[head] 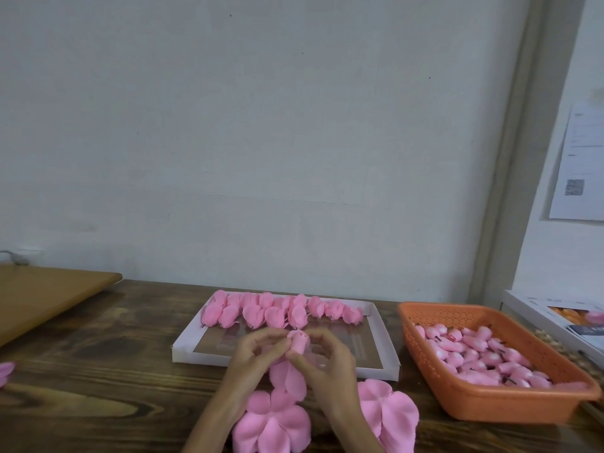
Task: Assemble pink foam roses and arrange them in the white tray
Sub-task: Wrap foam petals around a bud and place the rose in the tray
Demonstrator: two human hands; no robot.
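My left hand and my right hand meet in front of the white tray and together pinch a small pink foam rose bud, with loose petals hanging below it. Several finished pink roses lie in rows along the tray's far side. Two flat stacks of pink foam petals lie on the table near me, one stack of petals under my wrists and another stack of petals to the right.
An orange plastic basket holding several pink buds stands at the right. A white box sits behind it. A light wooden board lies at the left, and a pink piece shows at the left edge. The dark wooden table meets a wall.
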